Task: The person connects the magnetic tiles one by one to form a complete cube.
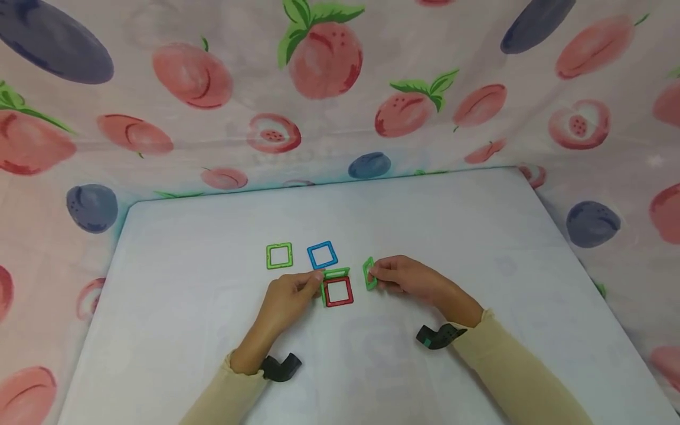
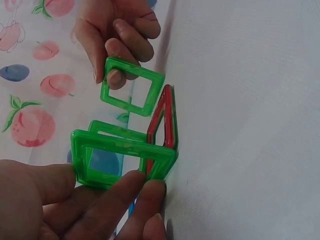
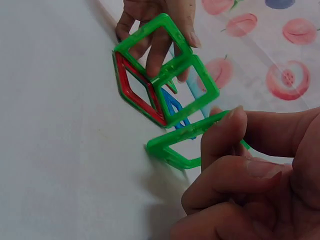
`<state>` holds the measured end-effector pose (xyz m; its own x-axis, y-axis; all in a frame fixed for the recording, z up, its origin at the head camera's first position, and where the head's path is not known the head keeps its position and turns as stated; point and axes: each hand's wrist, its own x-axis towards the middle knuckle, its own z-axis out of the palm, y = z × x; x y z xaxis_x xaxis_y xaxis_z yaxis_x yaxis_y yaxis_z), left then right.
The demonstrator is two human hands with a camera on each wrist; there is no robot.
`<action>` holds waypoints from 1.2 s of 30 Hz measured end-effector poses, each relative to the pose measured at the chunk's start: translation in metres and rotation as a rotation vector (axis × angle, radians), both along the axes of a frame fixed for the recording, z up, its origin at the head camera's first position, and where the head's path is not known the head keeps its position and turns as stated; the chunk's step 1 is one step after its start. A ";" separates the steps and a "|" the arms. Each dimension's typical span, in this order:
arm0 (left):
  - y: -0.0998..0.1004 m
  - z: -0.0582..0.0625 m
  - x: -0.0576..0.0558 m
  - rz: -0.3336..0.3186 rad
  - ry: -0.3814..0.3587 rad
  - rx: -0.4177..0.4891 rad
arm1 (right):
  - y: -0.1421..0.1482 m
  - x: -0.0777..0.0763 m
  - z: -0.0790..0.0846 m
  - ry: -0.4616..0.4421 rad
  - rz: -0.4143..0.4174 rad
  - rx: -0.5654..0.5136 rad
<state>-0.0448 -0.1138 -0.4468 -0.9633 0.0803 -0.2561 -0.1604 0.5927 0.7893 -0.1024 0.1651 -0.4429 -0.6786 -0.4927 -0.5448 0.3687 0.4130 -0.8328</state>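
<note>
A red square magnetic tile frame (image 1: 339, 304) lies flat on the white table. Along its left side stands a green square tile (image 2: 120, 144), which my left hand (image 1: 285, 300) holds between thumb and fingers. A second green tile (image 3: 206, 77) stands upright along the red one's far edge, meeting the first at a corner. My right hand (image 1: 411, 277) pinches another green tile (image 3: 175, 136) between thumb and fingers. It is tilted on edge, a short gap to the right of the joined tiles. Fingers hide part of that tile in the right wrist view.
Behind the joined tiles, a blue square tile (image 1: 333, 254) and a lighter green square tile (image 1: 279, 267) lie flat on the white table (image 1: 186, 265). Fruit-patterned cloth (image 1: 329, 141) rises behind the table's far edge and along both sides.
</note>
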 end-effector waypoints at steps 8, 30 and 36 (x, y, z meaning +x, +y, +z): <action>-0.002 -0.002 -0.002 -0.007 0.007 0.007 | -0.012 0.001 -0.004 0.028 0.098 -0.052; -0.002 0.001 -0.003 -0.025 0.035 -0.016 | -0.036 0.006 -0.003 0.024 0.114 -0.085; -0.003 0.002 -0.003 -0.029 0.012 -0.009 | -0.037 0.006 0.000 0.121 0.093 0.062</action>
<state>-0.0474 -0.1165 -0.4452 -0.9636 0.1060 -0.2453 -0.1335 0.6041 0.7856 -0.0964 0.1280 -0.4424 -0.6940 -0.5245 -0.4933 0.2253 0.4924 -0.8407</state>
